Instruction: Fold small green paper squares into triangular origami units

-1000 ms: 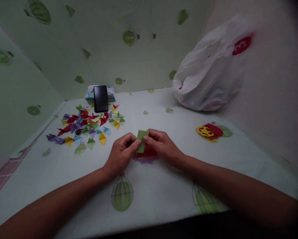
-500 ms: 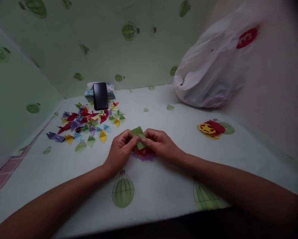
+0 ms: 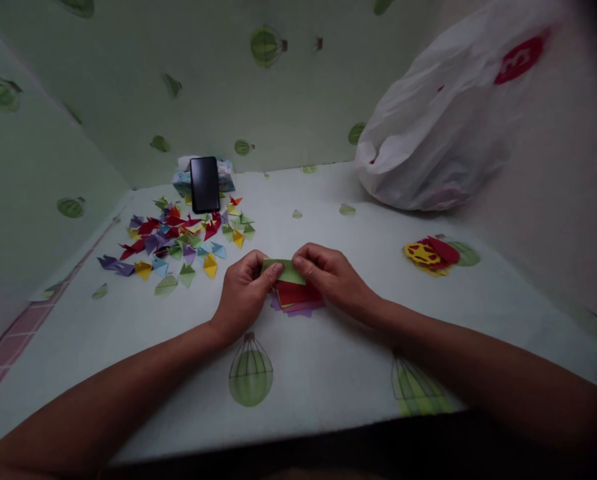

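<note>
A small green paper (image 3: 287, 271) is held between both hands above the middle of the table. My left hand (image 3: 246, 287) pinches its left end, thumb on top. At its right end, my right hand (image 3: 331, 277) grips it between thumb and fingers. The paper looks like a wide strip with its long side running left to right. Just below it lies a stack of coloured papers (image 3: 298, 297), red on top with purple edges showing underneath; the right hand covers part of the stack.
Many folded paper pieces (image 3: 186, 243) spread over the left of the table. Behind them a black phone (image 3: 205, 185) leans on a tissue box (image 3: 226, 176). Yellow and red paper cut-outs (image 3: 431, 255) lie at right, below a white plastic bag (image 3: 428, 133).
The green paper has turned from a diamond shape to a flatter, wider one. My right hand has shifted slightly up and right, uncovering more of the red paper. The whole view has shifted a little.
</note>
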Motion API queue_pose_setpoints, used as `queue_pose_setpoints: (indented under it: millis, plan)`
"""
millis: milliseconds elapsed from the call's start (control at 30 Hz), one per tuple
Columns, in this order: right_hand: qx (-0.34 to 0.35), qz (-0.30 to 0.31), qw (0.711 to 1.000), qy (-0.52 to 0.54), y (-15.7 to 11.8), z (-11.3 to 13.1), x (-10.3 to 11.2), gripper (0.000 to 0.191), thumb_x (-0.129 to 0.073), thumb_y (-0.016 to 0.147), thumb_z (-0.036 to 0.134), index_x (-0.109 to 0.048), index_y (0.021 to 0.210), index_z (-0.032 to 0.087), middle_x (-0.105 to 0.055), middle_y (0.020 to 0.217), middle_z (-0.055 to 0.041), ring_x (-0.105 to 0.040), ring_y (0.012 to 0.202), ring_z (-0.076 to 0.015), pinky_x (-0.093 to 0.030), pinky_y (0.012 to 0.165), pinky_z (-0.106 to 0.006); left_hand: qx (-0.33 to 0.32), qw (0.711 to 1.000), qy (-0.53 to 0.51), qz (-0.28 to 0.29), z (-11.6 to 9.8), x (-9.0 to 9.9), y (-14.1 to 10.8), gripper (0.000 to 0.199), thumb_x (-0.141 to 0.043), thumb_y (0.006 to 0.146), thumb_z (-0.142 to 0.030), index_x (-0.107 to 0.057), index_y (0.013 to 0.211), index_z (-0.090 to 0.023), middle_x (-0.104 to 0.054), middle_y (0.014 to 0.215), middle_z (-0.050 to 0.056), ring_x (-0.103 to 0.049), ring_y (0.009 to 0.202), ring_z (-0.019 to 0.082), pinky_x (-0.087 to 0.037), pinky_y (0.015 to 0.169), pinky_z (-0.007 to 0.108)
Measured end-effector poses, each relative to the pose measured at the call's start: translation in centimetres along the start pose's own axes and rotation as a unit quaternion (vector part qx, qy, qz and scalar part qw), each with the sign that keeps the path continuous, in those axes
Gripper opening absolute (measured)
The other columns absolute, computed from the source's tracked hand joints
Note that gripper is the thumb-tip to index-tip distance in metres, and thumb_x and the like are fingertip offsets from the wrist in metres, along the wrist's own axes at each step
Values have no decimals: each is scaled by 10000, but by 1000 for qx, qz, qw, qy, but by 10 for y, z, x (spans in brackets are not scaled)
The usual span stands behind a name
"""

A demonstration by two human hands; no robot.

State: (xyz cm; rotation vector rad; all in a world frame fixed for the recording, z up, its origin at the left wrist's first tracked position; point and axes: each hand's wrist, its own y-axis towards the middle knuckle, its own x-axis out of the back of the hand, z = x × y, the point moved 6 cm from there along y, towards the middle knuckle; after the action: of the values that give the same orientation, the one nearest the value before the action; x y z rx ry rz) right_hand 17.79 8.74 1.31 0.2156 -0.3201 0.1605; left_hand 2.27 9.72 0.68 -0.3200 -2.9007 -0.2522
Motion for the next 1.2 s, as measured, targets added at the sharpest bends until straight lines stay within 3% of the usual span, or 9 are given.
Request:
queue_pose_setpoints:
  millis: [133,233,433,600,767,933,1000,1133,1200]
  plan:
    - [-42,45,998,24,-3,-2,-7,261,-591,868,355,-547,687,172,-515,584,29,-452,552,-103,-330,524,-232,-1,999,17,33,0,-3,0,238,-652,848,-355,-578,719,-169,-586,635,-19,-521,599,115,-406,573,236]
    - [-27,48,998,2,-4,3,-6,248,-585,873,326,-584,677,172,-513,523,37,-455,504,-97,-332,502,-228,0,998,29,49,-2,-3,2,232,-658,844,-361,-610,731,-163,-578,615,-24,-518,579,112,-394,553,231]
    - [-112,35,985,130,-1,-8,-2,199,-611,845,344,-593,721,189,-568,493,37,-512,399,-109,-391,408,-230,32,997,-18,66,1,-3,4,289,-607,881,-391,-618,705,-162,-621,593,-11,-571,555,124,-454,571,246]
    - [-113,42,980,157,2,-11,1,214,-631,835,328,-593,684,181,-567,466,43,-505,367,-97,-401,380,-222,63,992,-36,101,5,-6,4,289,-595,883,-404,-621,724,-164,-644,570,-4,-605,516,138,-496,553,261]
    - [-117,24,981,154,3,-11,3,202,-630,832,322,-583,692,184,-564,465,49,-512,370,-93,-393,377,-213,54,993,-17,104,4,-5,5,296,-594,878,-419,-633,740,-160,-646,596,1,-607,539,137,-492,553,250]
    - [-112,79,985,107,1,-8,-3,212,-595,848,308,-599,683,174,-547,450,48,-497,349,-88,-367,358,-205,0,992,65,104,-3,-4,8,228,-650,843,-370,-688,761,-161,-625,662,-11,-527,602,108,-405,562,211]
    - [-106,63,987,106,2,-8,0,219,-592,852,315,-591,682,176,-552,455,45,-507,355,-94,-378,363,-210,-6,993,79,92,-3,-3,8,247,-629,855,-366,-669,726,-159,-594,632,-16,-491,584,105,-379,546,214]
    - [-72,-37,986,149,9,-10,15,216,-623,845,334,-583,711,170,-590,502,31,-532,395,-96,-430,428,-230,13,997,63,46,1,2,8,258,-617,853,-385,-632,723,-162,-568,610,-15,-468,557,113,-356,517,224]
    - [-65,-49,983,166,10,-12,17,240,-606,864,377,-579,746,170,-610,537,23,-556,427,-99,-450,465,-235,17,998,53,30,3,3,8,260,-625,844,-391,-620,719,-163,-555,605,-17,-464,552,114,-355,511,225]
